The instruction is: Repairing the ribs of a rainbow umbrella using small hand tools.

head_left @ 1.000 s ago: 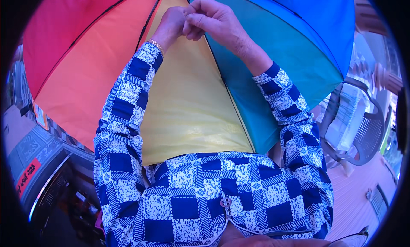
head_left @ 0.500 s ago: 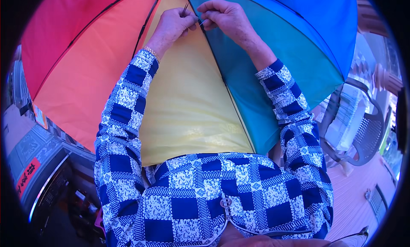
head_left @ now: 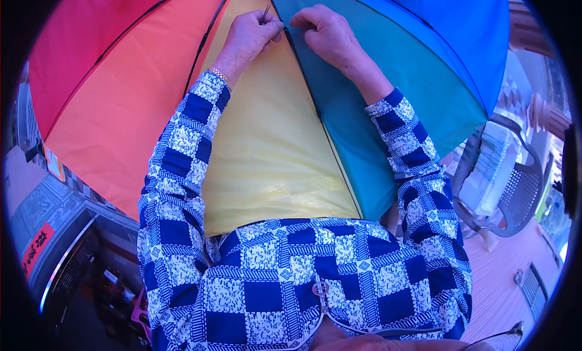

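Observation:
An open rainbow umbrella (head_left: 267,151) fills the view, its panels red, orange, yellow, teal and blue. My left hand (head_left: 251,33) pinches a thin needle (head_left: 267,11) at the top of the yellow panel, beside a dark rib (head_left: 315,108). My right hand (head_left: 324,30) pinches the fabric on the teal side of that rib, and a fine thread runs between the two hands. Both fists are closed and almost touching. Blue and white checked sleeves cover both forearms.
A grey perforated plastic chair (head_left: 515,193) holding a white bundle stands at the right on a pinkish plank floor (head_left: 503,284). At the left are dark stone steps and a metal rail (head_left: 66,260) with a red sign.
Both hands have shifted slightly up and right along the rib, and have parted a little. The needle now points up from the left hand.

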`<state>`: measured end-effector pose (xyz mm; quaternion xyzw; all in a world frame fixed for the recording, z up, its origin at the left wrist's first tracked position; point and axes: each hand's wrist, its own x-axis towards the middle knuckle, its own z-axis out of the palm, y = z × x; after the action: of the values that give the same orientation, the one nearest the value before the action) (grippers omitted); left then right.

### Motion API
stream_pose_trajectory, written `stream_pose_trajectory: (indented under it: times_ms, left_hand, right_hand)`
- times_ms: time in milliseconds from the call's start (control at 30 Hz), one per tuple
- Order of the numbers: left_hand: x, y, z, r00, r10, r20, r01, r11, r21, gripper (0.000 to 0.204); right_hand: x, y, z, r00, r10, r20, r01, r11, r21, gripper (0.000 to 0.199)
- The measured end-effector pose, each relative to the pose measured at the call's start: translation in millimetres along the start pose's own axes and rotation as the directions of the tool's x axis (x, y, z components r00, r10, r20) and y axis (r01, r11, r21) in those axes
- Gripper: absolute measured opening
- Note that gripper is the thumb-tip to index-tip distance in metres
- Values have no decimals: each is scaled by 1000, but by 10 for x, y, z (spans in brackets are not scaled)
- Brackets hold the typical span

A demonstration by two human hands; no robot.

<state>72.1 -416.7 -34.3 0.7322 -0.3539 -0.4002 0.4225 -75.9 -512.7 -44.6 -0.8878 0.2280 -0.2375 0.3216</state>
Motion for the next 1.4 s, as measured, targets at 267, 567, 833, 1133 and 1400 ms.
stream_pose_trajectory:
  times_ms: [267, 567, 833, 1133, 1400]
  left_hand:
    - [31, -31, 35, 1000, 5, -15, -5, 999, -32, 15]
    - [14, -62, 39, 998, 43, -39, -45, 998, -52, 16]
    - [-11, -57, 58, 996, 63, -59, -68, 994, -85, 14]
    - [-32, -16, 36, 996, 62, -65, -68, 994, -91, 15]
    - [-16, -24, 35, 993, 90, -75, -97, 991, -92, 12]
  right_hand:
    - [-13, -12, -33, 982, 189, -23, -177, 949, 262, 12]
    - [25, -13, -54, 904, 396, 162, -414, 714, 564, 19]
    - [48, 159, 101, 997, 23, -76, -8, 981, 191, 19]
    - [115, 67, 68, 995, 72, -68, -70, 997, 22, 15]
    - [145, 89, 68, 999, -36, -38, 35, 999, -42, 12]
